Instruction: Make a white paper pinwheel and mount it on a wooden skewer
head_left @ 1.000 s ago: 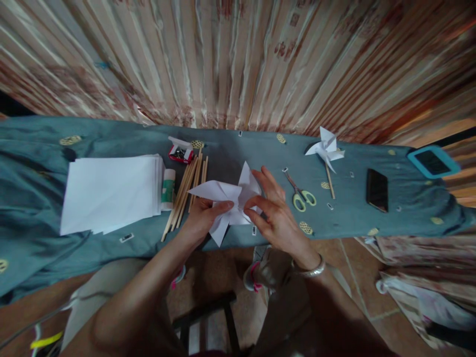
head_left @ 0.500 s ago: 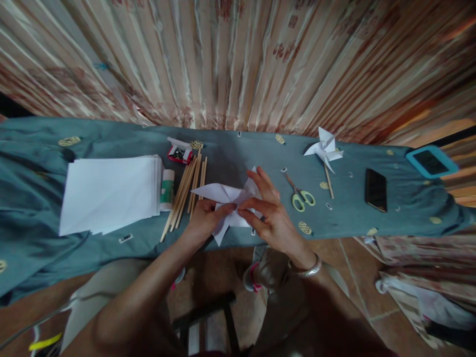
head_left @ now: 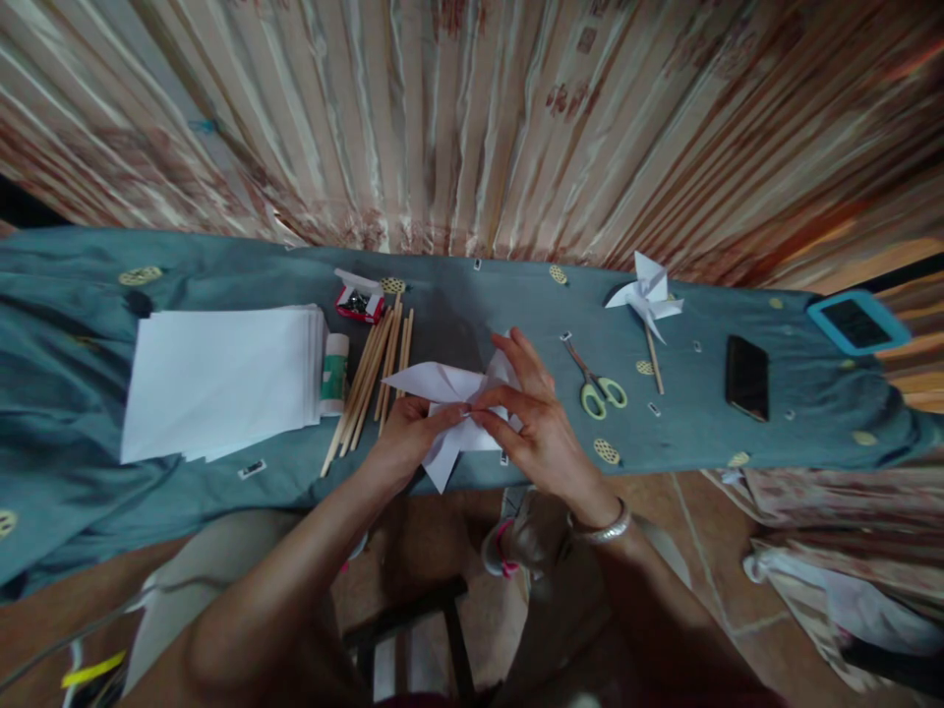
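In the head view, a white paper pinwheel [head_left: 437,379] with folded blades is held over the front of the table. My left hand [head_left: 402,440] grips it from the left, thumb pressed near the centre. My right hand [head_left: 542,428] pinches at the same centre with thumb and index finger, the other fingers raised behind. Whether a small pin sits between those fingertips is hidden. Left of the pinwheel lie several wooden sticks [head_left: 367,379]. Scissors with light green handles [head_left: 599,393] rest to the right of my right hand.
A stack of white paper [head_left: 221,379] and a glue stick [head_left: 334,374] lie at left, near a small open red box [head_left: 359,300] of small metal pieces. Rightward are a pinwheel on a stick [head_left: 649,295], a phone [head_left: 747,378] and a blue-framed device [head_left: 859,322]. A curtain [head_left: 442,128] hangs behind.
My fingertips have drawn slightly closer together at the pinwheel's centre. The whole view has shifted a little; the things on the table have stayed put.
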{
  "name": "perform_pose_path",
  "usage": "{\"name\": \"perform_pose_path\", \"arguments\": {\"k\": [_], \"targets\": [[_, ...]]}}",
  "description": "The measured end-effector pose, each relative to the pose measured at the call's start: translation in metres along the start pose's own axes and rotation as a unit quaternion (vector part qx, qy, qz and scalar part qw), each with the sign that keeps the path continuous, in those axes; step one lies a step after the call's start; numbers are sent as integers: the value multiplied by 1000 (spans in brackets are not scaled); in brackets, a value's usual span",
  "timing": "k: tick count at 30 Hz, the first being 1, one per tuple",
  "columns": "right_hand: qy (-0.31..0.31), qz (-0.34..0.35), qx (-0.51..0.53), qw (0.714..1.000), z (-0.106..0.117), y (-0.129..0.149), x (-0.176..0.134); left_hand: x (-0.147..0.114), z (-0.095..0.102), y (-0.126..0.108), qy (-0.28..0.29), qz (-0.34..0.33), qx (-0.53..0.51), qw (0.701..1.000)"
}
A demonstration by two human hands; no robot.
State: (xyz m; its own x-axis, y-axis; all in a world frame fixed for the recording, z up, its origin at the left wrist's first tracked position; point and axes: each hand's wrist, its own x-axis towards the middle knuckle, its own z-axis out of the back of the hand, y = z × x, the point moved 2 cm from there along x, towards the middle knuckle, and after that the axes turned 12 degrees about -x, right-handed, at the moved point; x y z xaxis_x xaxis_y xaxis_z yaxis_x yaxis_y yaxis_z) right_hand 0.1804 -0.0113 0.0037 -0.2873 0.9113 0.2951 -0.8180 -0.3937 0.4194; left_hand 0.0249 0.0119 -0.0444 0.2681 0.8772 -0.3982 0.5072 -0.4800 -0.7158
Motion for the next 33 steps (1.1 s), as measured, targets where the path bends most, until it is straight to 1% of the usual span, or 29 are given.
{"name": "perform_pose_path", "arguments": {"k": [7,11,20,26,30,33], "targets": [[-6,-1,2,1000,-1,1,-1,-2,0,0,-3,35,-32,999],[-6,-7,8,1000,-2,1,0,-3,-2,-2,6,37,-42,998],[-1,-28,15,999,1,-1,1,-4,0,-3,24,44,-10,999],[-5,-27,9,1000,3,-3,1,-5,-1,-4,24,49,-37,998],[-8,-32,12,999,3,-5,1,-5,1,-2,19,52,-34,998],[-10,-37,11,999,2,-6,1,-6,0,-2,27,50,-29,998]]}}
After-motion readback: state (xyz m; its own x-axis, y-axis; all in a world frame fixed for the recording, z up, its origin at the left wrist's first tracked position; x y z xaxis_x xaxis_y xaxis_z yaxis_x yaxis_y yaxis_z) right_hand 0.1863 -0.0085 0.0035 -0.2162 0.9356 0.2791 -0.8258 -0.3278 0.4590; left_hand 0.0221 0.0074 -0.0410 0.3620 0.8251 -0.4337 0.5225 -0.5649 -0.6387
